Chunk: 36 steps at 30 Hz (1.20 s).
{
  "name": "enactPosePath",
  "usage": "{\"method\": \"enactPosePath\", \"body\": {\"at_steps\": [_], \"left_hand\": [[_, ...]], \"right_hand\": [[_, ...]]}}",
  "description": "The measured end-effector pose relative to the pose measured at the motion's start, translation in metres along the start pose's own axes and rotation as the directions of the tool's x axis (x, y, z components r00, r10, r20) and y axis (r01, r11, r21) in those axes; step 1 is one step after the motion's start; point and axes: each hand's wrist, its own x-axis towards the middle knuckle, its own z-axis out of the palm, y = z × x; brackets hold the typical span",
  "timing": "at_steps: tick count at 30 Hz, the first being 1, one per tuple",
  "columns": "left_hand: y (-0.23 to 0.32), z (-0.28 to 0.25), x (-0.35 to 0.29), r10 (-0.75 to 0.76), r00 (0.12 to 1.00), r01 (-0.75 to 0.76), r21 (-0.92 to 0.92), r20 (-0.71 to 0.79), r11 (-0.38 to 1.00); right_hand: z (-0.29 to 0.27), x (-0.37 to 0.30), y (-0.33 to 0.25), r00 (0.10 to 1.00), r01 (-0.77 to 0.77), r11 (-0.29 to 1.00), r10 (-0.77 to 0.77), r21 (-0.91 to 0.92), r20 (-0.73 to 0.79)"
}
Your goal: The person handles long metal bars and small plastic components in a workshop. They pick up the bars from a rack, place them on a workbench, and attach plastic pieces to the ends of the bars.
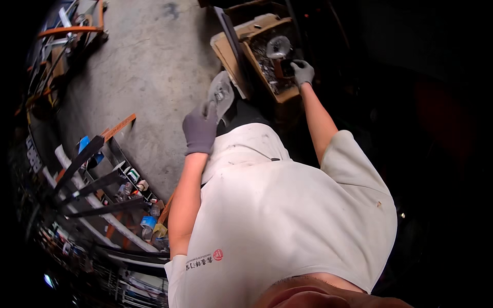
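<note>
My left hand [200, 129], in a dark grey glove, is closed on a clear plastic bag [222, 97] with small greyish pieces inside. It hangs in front of my light trousers, above the floor. On the right, my right hand [303, 73], in a lighter grey glove, reaches over the edge of an open cardboard box [263, 65]. Its fingers are curled beside a small brown and black object [281, 69]; what they grip is too dark to make out. Loose small dark and shiny pieces lie in the box, with another clear plastic bag [278, 46] on top.
A dark upright panel [233, 49] and cardboard flaps stand left of the box. Concrete floor [149, 66] stretches to the left. At the lower left, a rack [97, 177] holds bottles and small packages; an orange metal frame [72, 31] stands at the upper left. Deep shadow covers the right.
</note>
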Motion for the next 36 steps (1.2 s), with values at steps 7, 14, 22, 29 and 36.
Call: {"method": "enactPosePath", "body": {"at_steps": [7, 14, 22, 29, 36], "left_hand": [[-0.006, 0.005, 0.001, -0.032, 0.996, 0.029, 0.034, 0.084, 0.999], [0.003, 0.009, 0.007, 0.028, 0.997, -0.030, 0.031, 0.073, 0.999], [0.004, 0.011, 0.010, 0.043, 0.995, -0.048, 0.051, 0.088, 0.998], [0.001, 0.014, 0.007, 0.063, 0.996, -0.068, 0.061, 0.069, 0.996], [0.009, 0.008, 0.010, 0.014, 0.995, -0.021, 0.072, 0.096, 0.997]], "right_hand": [[0.005, -0.011, 0.011, 0.954, -0.300, 0.720, 0.218, 0.626, 0.207], [0.004, 0.001, 0.050, 0.984, -0.176, 0.865, 0.154, 0.469, 0.085], [-0.003, 0.000, 0.055, 0.984, -0.178, 0.879, 0.167, 0.442, 0.063], [-0.034, -0.073, -0.091, 0.993, 0.053, 0.872, -0.099, 0.486, 0.069], [-0.062, -0.204, -0.254, 0.607, 0.616, 0.640, -0.757, 0.460, 0.241]]}}
